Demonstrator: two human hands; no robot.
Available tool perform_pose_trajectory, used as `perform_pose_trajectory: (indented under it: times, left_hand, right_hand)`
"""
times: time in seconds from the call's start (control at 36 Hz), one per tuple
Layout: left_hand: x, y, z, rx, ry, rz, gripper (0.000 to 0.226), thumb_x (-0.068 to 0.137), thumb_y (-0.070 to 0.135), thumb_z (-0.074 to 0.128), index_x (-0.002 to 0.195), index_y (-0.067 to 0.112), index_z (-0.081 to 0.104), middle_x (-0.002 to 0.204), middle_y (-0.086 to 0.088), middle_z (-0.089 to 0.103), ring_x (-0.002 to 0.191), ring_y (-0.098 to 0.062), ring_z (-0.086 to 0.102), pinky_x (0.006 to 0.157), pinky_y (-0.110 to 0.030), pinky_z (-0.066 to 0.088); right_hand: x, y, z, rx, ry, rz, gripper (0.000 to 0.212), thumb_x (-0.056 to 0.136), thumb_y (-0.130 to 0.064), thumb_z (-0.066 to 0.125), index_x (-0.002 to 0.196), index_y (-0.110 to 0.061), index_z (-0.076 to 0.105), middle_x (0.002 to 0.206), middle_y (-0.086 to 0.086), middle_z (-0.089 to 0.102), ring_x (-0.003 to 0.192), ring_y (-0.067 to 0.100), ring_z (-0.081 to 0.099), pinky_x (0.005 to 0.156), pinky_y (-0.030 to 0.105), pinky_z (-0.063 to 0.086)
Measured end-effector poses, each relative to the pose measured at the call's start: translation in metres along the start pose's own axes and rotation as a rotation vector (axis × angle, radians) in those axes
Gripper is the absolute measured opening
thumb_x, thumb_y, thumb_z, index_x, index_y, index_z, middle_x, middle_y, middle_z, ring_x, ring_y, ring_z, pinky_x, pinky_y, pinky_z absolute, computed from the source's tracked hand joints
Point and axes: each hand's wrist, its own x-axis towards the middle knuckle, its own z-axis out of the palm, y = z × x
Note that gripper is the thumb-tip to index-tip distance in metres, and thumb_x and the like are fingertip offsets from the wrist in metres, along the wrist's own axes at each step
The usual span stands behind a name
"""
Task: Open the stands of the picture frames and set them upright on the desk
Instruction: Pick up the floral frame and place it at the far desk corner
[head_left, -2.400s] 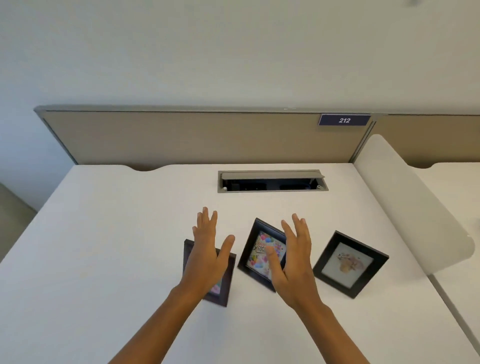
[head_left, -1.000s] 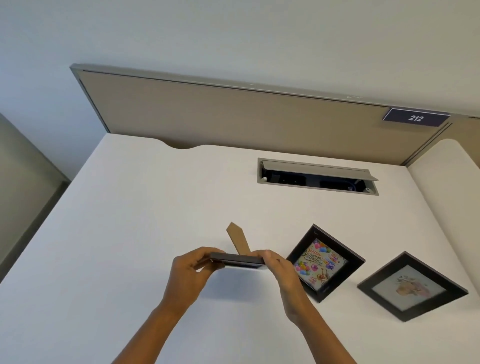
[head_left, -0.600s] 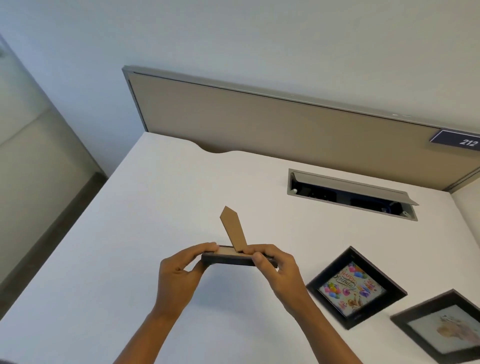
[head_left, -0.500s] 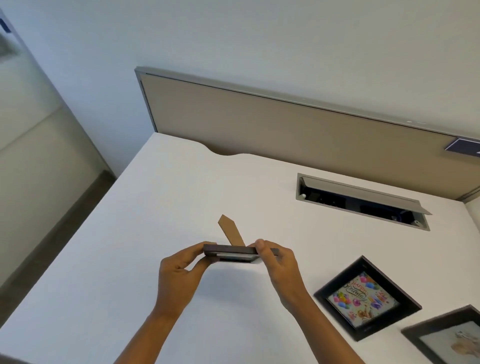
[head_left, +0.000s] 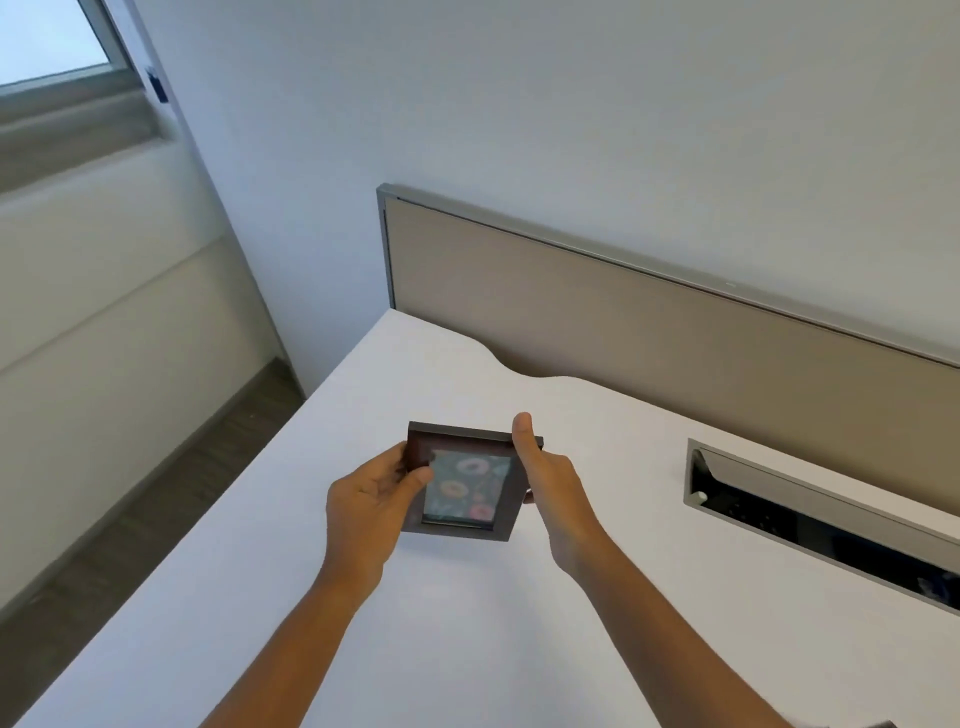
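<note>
White desk top (head_left: 467, 649) fills the lower frame, beige partition panel with grey metal trim (head_left: 649, 322) along its far edge, plain white wall above; window and grey floor off to the left. Grey recessed cable tray with its flap raised (head_left: 810, 514) is set into the desk at right, well apart from the hands

Small dark-brown square picture frame with a floral print on a dark ground (head_left: 465, 483) is held between both hands over the left-centre of the desk, picture side toward the camera, top edge tipped away. Can't tell if its bottom edge touches the desk or sits just above it. Stand is hidden behind the frame, so its state is not visible

Left hand (head_left: 369, 512): closed on the frame's left edge, thumb on the front border near the upper-left corner of the print, fingers wrapped behind

Right hand (head_left: 553, 493): closed on the right edge, thumb pointing up along the front border and past the top-right corner, fingers behind the frame out of sight

Both forearms bare, coming in from the bottom edge. Print slightly blurred, detail beyond round flower shapes not readable
</note>
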Motion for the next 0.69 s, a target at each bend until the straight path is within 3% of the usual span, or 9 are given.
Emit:
perform_pose_trajectory:
  times: [0.11,0.22,0.39,0.47,0.58,0.69]
  left_hand:
    - [0.049,-0.005,-0.007,0.007,0.055,-0.019,0.026,0.083,0.043,0.072,0.099,0.063,0.071,0.101,0.038,0.076,0.103,0.014,0.071,0.075,-0.007,0.057]
    - [0.101,-0.012,-0.011,-0.045,0.116,-0.053,0.033,0.093,0.024,0.078,0.096,0.057,0.075,0.101,0.03,0.079,0.102,0.006,0.075,0.081,-0.012,0.061]
    - [0.171,-0.021,-0.014,-0.083,0.144,-0.089,0.024,0.091,0.027,0.076,0.102,0.049,0.076,0.103,0.023,0.081,0.101,0.005,0.076,0.08,-0.016,0.062]
    - [0.2,-0.03,-0.014,-0.09,0.147,-0.091,0.027,0.092,0.022,0.076,0.112,0.04,0.076,0.104,0.02,0.082,0.101,0.002,0.077,0.081,-0.018,0.064]
    - [0.238,-0.045,-0.014,-0.097,0.148,-0.112,0.028,0.093,0.013,0.077,0.11,0.036,0.077,0.106,0.013,0.083,0.102,-0.006,0.079,0.082,-0.022,0.065]
    - [0.269,-0.062,-0.014,-0.099,0.151,-0.123,0.029,0.094,0.012,0.076,0.119,0.026,0.078,0.108,0.01,0.083,0.105,-0.01,0.079,0.085,-0.025,0.065]
  right_hand:
    - [0.04,-0.032,0.014,-0.053,-0.049,-0.003,0.11,0.05,-0.113,0.044,0.091,-0.017,0.077,0.075,-0.017,0.08,0.067,0.001,0.071,0.076,0.027,0.044]
    - [0.083,-0.054,0.026,-0.039,-0.091,-0.036,0.096,0.068,-0.101,0.045,0.104,-0.02,0.082,0.096,-0.011,0.082,0.092,0.014,0.068,0.081,0.032,0.044]
    - [0.155,-0.071,0.044,0.027,-0.157,-0.082,0.061,0.099,-0.084,0.042,0.099,-0.04,0.085,0.099,-0.019,0.084,0.102,0.01,0.072,0.085,0.035,0.044]
    - [0.19,-0.073,0.052,0.038,-0.194,-0.084,0.053,0.098,-0.085,0.04,0.096,-0.053,0.083,0.101,-0.023,0.084,0.103,0.007,0.073,0.083,0.034,0.044]
    - [0.234,-0.072,0.061,0.082,-0.207,-0.065,0.059,0.094,-0.089,0.043,0.104,-0.045,0.082,0.106,-0.018,0.085,0.107,0.01,0.073,0.085,0.037,0.044]
    - [0.266,-0.075,0.069,0.104,-0.219,-0.04,0.054,0.095,-0.087,0.045,0.096,-0.048,0.083,0.106,-0.017,0.085,0.108,0.011,0.073,0.086,0.038,0.044]
